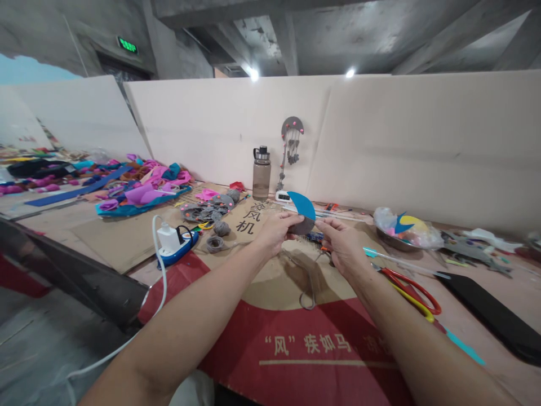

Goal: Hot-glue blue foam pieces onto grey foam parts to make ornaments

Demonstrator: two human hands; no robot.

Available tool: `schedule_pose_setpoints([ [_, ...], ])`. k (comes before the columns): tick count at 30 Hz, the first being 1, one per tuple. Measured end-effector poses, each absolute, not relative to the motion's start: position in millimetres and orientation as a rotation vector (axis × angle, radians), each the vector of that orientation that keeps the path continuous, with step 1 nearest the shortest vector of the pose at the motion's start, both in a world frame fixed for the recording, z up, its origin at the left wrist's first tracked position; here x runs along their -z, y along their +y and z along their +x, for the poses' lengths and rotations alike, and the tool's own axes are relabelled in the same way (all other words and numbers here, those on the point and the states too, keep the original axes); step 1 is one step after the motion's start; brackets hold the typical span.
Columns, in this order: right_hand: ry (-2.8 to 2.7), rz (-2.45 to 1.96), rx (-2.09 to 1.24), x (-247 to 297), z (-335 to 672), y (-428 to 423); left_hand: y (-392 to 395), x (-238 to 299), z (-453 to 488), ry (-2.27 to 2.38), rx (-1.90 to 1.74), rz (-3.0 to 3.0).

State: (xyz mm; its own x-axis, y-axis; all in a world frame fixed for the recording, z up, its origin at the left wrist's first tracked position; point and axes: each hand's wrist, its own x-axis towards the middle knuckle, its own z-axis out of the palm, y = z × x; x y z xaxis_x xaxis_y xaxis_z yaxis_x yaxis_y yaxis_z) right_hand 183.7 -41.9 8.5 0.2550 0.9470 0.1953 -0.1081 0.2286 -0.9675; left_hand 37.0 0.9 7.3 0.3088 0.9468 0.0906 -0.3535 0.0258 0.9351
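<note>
Head view | left hand [275, 230] grip pinching grey felt disc [305, 226] | right hand [341, 243] grip pinching opposite edge | blue piece [301, 204] on disc

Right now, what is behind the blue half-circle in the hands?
A grey piece shows below the blue half-circle, pinched by the left hand and right hand. Its upper part is covered, so its shape cannot be seen.

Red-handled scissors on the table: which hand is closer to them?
Right. The right hand is just left of the scissors; the left hand lies farther left, beyond it. Both pinch a blue-and-grey felt piece.
</note>
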Motion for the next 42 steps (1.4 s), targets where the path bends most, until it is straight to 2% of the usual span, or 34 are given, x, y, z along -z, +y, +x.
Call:
schedule_pose_setpoints([
  [9,-1.076,-1.038,-0.916,-7.5,180.2,-42.0,1.5,-8.5,41.1,0.693,-1.15,0.943],
  [21,-1.12,-0.818,-1.147,-10.8,173.4,-49.5,-0.7,-17.3,36.0,0.543,-1.029,0.854],
  [42,-1.016,-0.786,-1.159,-11.5,179.2,-45.6,0.1,-16.3,37.2,0.486,-1.109,0.893],
])
